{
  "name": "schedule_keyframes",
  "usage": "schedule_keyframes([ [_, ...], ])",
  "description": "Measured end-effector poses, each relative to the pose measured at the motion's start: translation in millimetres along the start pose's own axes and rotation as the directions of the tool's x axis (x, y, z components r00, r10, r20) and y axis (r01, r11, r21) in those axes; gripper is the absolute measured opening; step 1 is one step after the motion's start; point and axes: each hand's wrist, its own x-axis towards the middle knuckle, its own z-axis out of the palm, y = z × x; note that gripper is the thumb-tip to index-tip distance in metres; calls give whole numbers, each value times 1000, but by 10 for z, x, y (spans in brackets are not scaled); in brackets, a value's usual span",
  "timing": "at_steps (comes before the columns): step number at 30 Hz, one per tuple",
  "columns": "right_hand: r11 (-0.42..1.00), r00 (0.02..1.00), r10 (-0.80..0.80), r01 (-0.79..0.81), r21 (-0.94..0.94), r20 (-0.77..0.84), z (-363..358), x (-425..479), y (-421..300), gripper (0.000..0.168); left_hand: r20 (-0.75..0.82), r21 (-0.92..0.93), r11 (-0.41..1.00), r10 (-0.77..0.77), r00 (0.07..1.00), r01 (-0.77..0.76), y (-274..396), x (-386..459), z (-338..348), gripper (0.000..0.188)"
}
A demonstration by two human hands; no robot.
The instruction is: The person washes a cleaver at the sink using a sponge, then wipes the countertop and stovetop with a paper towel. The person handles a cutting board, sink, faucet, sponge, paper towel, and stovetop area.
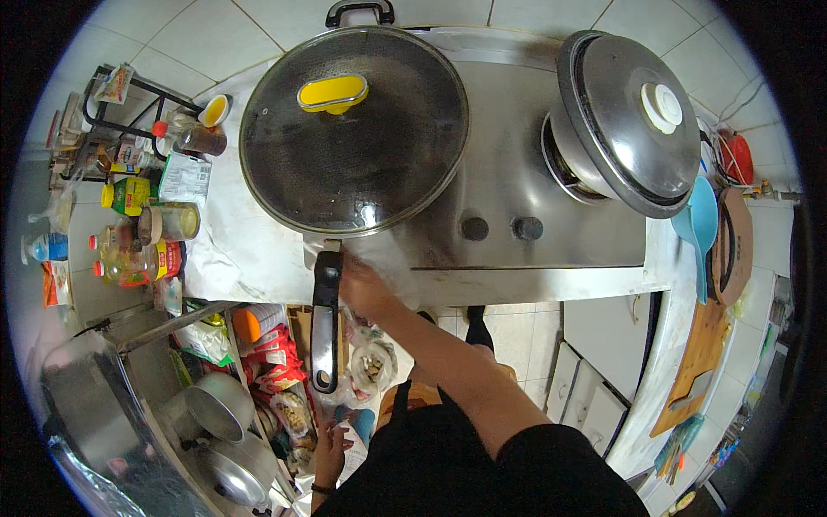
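A large wok with a long black-and-silver handle stands on the left of the steel gas hob. Its glass lid has a yellow knob. My right hand is blurred at the hob's front edge, just right of the handle and partly hidden by it. A whitish, translucent smear lies beside that hand; whether it is a cloth or film is unclear. Lower down, my left hand hangs with loosely spread fingers and nothing visible in it, near packages on the lower shelf.
A lidded steel pot sits tilted-looking on the right burner. Two black control knobs are on the hob. Oil bottles and jars crowd the left. Pans fill a low rack. A cutting board bearing a cleaver lies right.
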Motion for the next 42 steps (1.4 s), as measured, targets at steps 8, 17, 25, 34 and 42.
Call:
schedule_keyframes([
  [8, 891, 911, -89, 253, -377, 402, 133, 63, 207, 36, -59, -43, 999, 10, 998, -12, -331, 49, -295, 38],
  [17, 858, 940, -140, 272, -436, 310, -1587, -259, 65, 43, 45, 22, 995, 98, 994, -99, -62, 304, -360, 36],
  [25, 799, 973, -31, 162, -579, 231, -2253, -667, 169, 47, 109, 47, 962, 262, 959, -269, -268, 400, -449, 36],
  [34, 782, 928, -125, 310, -541, 351, -589, -51, 64, 39, 44, 7, 995, 102, 994, -103, -244, 461, -677, 39],
  [42, 867, 968, -28, 148, -477, 249, -1807, -468, 181, 41, 41, 89, 996, 29, 999, -33, -34, 384, -408, 35],
])
